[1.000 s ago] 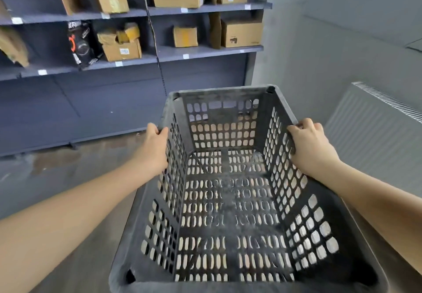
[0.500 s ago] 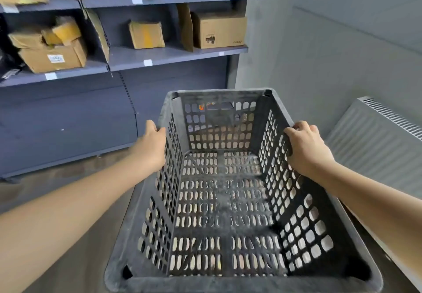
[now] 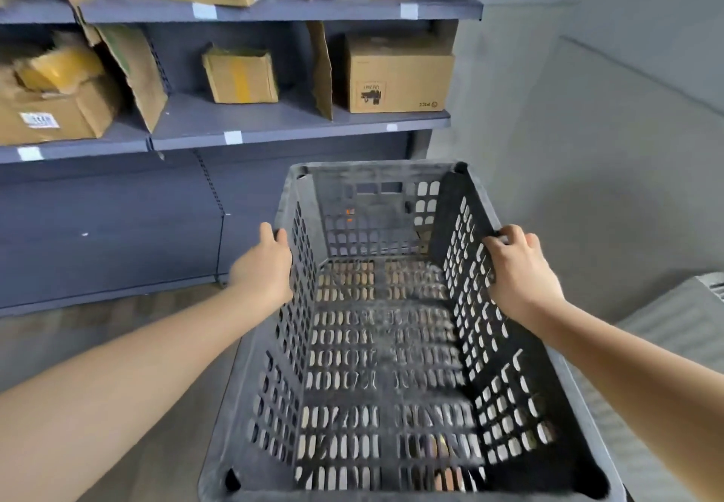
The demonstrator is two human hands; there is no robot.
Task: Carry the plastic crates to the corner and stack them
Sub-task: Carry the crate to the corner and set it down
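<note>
The left hand [image 3: 266,266] and right hand [image 3: 517,270] each grip a side rim of 1 gray crate [image 3: 391,345], mid-frame, carried and not stacked yet.

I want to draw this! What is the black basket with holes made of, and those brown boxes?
The crate looks like hard moulded plastic, dark grey and matt, dusty: its walls are one piece with neat rows of holes. The boxes on the shelf look like brown cardboard: dull, with creased flaps. The shelf seems to be painted metal, though that is less sure.
</note>
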